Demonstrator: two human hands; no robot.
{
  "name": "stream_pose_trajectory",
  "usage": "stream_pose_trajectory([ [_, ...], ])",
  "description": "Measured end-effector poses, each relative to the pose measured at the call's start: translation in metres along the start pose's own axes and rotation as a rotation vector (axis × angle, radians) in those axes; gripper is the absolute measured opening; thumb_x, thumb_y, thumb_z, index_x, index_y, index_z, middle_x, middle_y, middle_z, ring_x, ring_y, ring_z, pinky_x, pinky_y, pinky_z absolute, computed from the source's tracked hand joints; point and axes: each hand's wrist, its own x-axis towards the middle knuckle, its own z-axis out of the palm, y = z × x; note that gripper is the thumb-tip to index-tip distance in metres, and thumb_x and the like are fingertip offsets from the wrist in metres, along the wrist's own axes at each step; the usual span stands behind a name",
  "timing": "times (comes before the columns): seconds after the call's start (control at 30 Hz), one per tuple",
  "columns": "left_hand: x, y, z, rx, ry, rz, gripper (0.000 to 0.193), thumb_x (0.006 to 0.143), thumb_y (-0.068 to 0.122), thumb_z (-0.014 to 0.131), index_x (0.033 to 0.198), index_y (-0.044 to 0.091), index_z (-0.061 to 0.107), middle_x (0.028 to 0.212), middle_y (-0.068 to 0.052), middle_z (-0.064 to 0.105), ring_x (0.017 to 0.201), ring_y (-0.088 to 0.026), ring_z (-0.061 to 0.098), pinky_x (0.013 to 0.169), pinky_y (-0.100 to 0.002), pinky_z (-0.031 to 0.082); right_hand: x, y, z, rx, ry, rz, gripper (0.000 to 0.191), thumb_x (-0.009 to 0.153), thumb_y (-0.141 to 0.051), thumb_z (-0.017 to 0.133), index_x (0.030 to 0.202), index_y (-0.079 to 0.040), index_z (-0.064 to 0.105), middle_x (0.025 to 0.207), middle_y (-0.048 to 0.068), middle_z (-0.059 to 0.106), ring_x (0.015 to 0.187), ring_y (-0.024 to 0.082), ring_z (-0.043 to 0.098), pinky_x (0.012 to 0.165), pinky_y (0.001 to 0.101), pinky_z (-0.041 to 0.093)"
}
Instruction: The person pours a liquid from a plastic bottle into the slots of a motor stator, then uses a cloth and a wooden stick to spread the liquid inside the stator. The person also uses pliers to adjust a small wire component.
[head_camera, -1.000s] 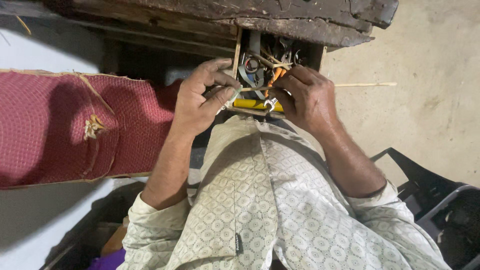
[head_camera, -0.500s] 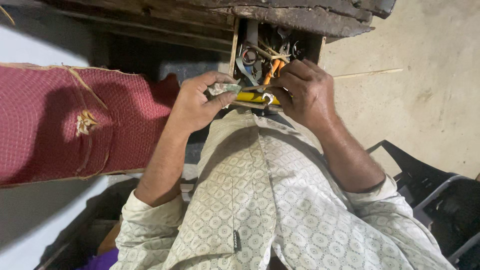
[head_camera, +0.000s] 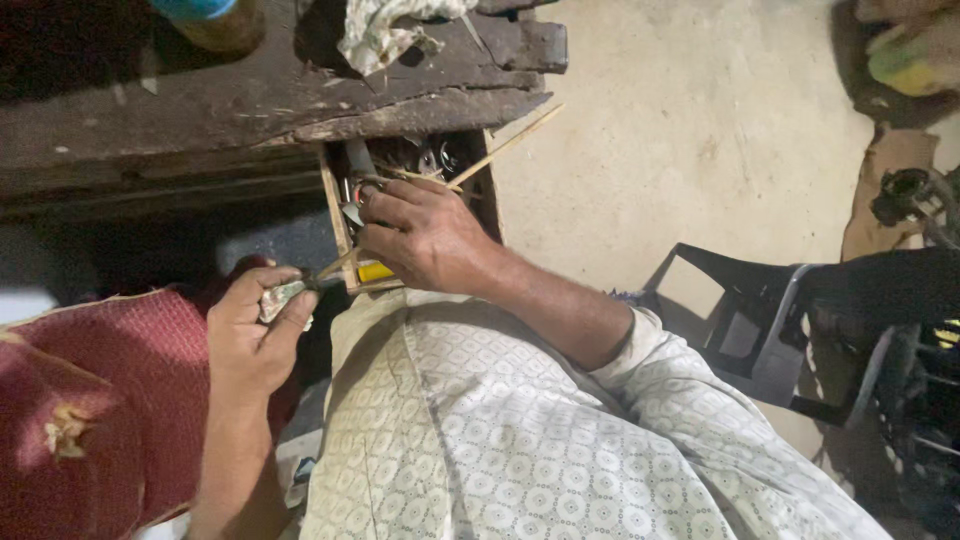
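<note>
Inside, right hand (head_camera: 425, 240) crowds the drawer (head_camera: 335, 205); left hand (head_camera: 255, 330) sits outside.

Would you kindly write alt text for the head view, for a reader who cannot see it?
Seen from above, a person's right hand reaches into a small wooden box of tools under a worn wooden bench, while the left hand pinches a small crumpled object. A red cloth lies at left.

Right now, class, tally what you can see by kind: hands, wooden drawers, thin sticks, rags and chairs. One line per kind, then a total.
Hands: 2, left hand and right hand
Wooden drawers: 1, drawer
Thin sticks: 1, stick
Rags: 1, rag
Chairs: 1, chair
Total: 6
</note>
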Motion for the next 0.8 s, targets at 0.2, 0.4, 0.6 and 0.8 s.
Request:
stream_pose_trajectory([
  [0.2, 0.007, 0.025, -0.006, 0.151, 0.049, 0.290, 0.039, 0.087, 0.000, 0.072, 0.124, 0.001, 0.061, 0.100, -0.012, 0.071, 0.088, -0.016, 0.069, 0.075, -0.029, 0.055, 0.034, -0.023, 0.000, 0.251, -0.183, 0.080, 0.043, 0.083, -0.024, 0.080, 0.118, -0.002, 0.072, 0.116, 0.017, 0.069, 0.100, 0.037, 0.070, 0.083, 0.0459, 0.057],
  [0.4, 0.022, 0.074, -0.009, 0.264, 0.128, 0.175, 0.061, 0.082, 0.001, 0.072, 0.139, 0.003, 0.050, 0.085, -0.012, 0.071, 0.069, -0.014, 0.069, 0.063, -0.028, 0.055, 0.083, -0.019, -0.008, 0.502, -0.325, 0.101, 0.022, 0.087, -0.016, 0.078, 0.105, -0.005, 0.075, 0.099, 0.012, 0.075, 0.092, 0.032, 0.073, 0.082, 0.0435, 0.059],
  [0.6, 0.061, 0.052, 0.011, 0.003, 0.070, 0.351, 0.044, 0.090, 0.009, 0.082, 0.128, 0.002, 0.061, 0.114, -0.012, 0.066, 0.106, -0.017, 0.064, 0.091, -0.029, 0.053, 0.083, 0.044, -0.004, 0.512, -0.302, 0.084, 0.019, 0.084, -0.012, 0.081, 0.101, -0.005, 0.075, 0.097, 0.011, 0.075, 0.092, 0.030, 0.074, 0.081, 0.0412, 0.059],
  [0.8, 0.086, 0.036, 0.044, -0.218, 0.185, -0.009, 0.020, 0.102, 0.016, 0.071, 0.113, 0.003, 0.062, 0.095, -0.002, 0.064, 0.084, -0.007, 0.057, 0.073, -0.023, 0.049, 0.091, 0.097, 0.006, 0.345, -0.164, -0.188, 0.033, 0.075, -0.023, 0.084, 0.103, -0.008, 0.077, 0.104, 0.011, 0.075, 0.095, 0.029, 0.072, 0.085, 0.0434, 0.058],
])
